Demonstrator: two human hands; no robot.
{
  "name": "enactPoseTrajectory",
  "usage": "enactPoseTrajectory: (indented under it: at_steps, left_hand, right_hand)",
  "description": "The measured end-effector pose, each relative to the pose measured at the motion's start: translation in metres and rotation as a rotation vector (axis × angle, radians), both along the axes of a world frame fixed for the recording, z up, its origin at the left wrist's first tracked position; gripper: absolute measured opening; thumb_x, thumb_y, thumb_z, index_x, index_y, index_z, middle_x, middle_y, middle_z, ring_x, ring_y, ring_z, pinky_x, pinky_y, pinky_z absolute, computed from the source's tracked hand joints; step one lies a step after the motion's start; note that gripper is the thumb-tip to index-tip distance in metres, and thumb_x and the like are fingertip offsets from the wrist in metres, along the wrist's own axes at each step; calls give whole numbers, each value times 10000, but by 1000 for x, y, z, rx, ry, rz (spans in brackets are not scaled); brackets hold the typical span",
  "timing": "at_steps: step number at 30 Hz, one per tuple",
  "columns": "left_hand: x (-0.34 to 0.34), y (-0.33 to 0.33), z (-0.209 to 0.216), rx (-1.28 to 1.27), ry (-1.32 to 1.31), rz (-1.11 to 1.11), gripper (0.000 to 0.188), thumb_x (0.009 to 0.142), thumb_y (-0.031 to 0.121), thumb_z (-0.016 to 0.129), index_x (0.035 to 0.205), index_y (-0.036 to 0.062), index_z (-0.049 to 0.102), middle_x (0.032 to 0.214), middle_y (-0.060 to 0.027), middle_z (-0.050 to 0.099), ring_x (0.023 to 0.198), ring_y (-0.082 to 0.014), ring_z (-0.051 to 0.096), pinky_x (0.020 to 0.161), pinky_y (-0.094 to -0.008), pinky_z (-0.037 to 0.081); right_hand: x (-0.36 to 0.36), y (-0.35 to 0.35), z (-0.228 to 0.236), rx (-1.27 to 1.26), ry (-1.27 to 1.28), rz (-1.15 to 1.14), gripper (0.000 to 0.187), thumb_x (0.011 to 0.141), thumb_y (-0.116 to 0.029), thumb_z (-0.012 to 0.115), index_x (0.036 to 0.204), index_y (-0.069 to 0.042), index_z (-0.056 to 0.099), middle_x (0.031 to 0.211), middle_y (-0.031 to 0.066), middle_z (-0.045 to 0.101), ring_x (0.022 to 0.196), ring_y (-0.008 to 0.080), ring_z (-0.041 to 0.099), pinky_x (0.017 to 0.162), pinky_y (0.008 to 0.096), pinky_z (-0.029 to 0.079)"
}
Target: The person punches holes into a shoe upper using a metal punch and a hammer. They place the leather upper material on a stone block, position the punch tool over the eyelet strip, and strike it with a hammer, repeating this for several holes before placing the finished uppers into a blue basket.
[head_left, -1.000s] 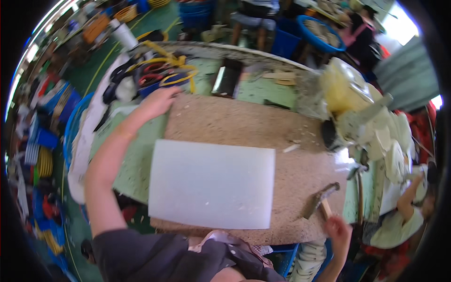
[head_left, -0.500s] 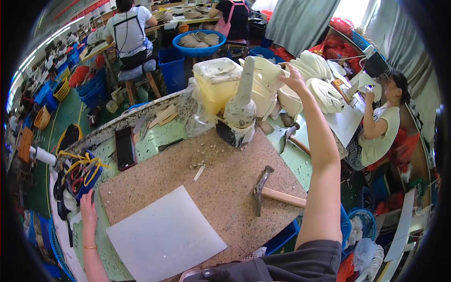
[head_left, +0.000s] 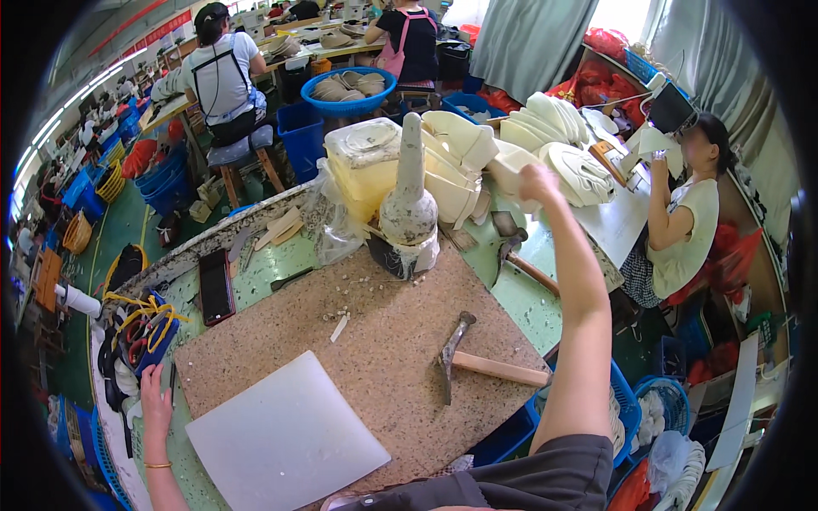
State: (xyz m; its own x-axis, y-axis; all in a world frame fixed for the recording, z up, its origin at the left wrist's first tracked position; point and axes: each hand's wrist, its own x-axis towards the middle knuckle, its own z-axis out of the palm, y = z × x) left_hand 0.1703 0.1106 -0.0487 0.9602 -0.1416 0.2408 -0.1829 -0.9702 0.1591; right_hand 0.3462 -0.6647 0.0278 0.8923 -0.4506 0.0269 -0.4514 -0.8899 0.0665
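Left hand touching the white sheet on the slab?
Apart. The head view shows a strip of green tabletop between the left hand and the nearest corner of the white sheet.

No lettering can be read; the red banner (head_left: pixel 164 35) at upper left bears pale marks, too small.

We find ourselves in a workshop, by its look a shared factory floor, where co-workers (head_left: pixel 228 77) sit at worktables (head_left: pixel 611 232) among stacks of pale curved pieces (head_left: pixel 545 121) and a blue tub (head_left: pixel 345 109) of beige ones. Strip lights (head_left: pixel 83 96) run in long lines overhead and a red banner (head_left: pixel 164 34) hangs at the far end, while on our green-topped bench (head_left: pixel 260 271) a hammer (head_left: pixel 494 366) lies on a speckled slab (head_left: pixel 388 294) among scraps (head_left: pixel 339 329)
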Motion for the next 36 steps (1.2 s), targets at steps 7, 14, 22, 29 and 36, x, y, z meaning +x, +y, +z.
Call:
enactPoseTrajectory:
  at_steps: [7,14,22,29,36]
  left_hand:
    - [-11,-13,21,-76,-26,15,491,686,-103,571,1156,7,475,1156,-160,462,1056,-318,488,900,-350,404]
    - [5,-167,79,-626,118,-394,364,774,28,604,1130,12,533,1080,-93,552,991,-200,558,790,-274,471]
    - [3,-317,115,-1279,-208,-564,492,803,108,639,1223,-30,423,1163,-104,526,1043,-175,522,930,-314,389]
    - [64,-151,113,103,-270,-124,224,772,55,610,976,-8,540,970,-158,572,925,-306,546,901,-399,404]
    - [83,12,30,432,-152,-51,370,591,20,691,923,18,530,925,-170,554,904,-346,527,904,-451,374]
  right_hand:
    - [-53,-25,75,259,-339,-36,396,562,-153,686,944,-61,639,941,124,642,865,237,620,791,341,467]
    - [-142,119,95,931,-1106,521,378,735,-92,678,1069,7,531,877,90,627,790,151,617,686,272,506]
    - [-155,292,74,891,-984,1355,522,675,-50,707,1148,-41,485,1015,140,548,960,268,554,802,370,457]
    - [5,102,75,270,-1184,463,430,759,-240,651,1135,-56,552,1188,127,530,1121,287,470,959,375,365]
    - [94,94,14,477,6,495,849,643,-584,663,1215,13,473,1152,214,548,1079,314,525,916,397,400]
